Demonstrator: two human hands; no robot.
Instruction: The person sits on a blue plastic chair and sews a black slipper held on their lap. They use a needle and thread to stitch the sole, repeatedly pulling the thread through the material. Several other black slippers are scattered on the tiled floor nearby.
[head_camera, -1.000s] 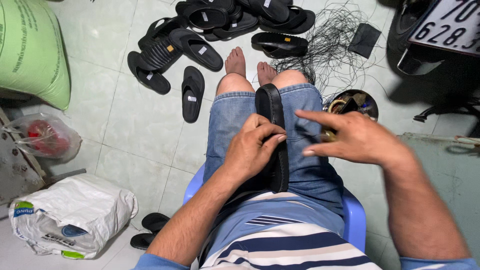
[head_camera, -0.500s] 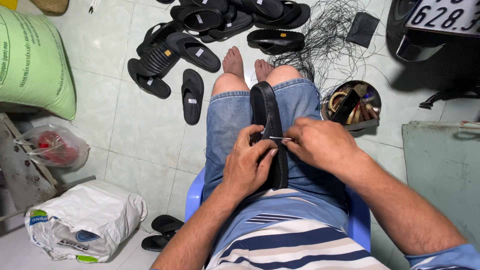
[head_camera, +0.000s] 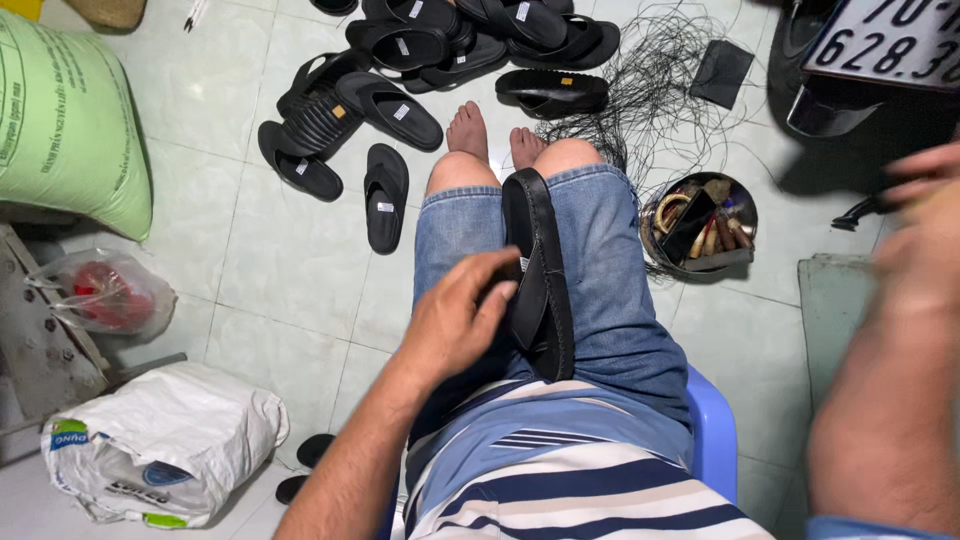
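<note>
**Left hand steadies a black sandal on the lap; right hand raised off to the side**

The person sits on a blue plastic stool (head_camera: 712, 430), knees together, with a black sandal (head_camera: 540, 270) lying lengthwise along the lap, toe end toward the knees. The left hand (head_camera: 455, 320) comes in from the lower left, forearm angled up across the thigh, fingers bent and pressed against the sandal's near edge and strap, thumb spread out above them (a loose holding grip, not a fist). The right hand (head_camera: 925, 225) is lifted high at the frame's right edge, well apart from the sandal, its forearm filling the lower right corner. It is blurred, so I cannot tell whether it is open or closed, or whether it holds anything.

On the tiled floor beyond the bare feet lies a heap of black sandals (head_camera: 440, 60), with a tangle of thin black thread (head_camera: 660, 90) just beside it. A round metal bowl (head_camera: 700, 225) of small tools sits near the right knee. To the left are a green sack (head_camera: 65, 120), a clear bag with something red (head_camera: 105, 295) and a white sack (head_camera: 160, 440).
</note>
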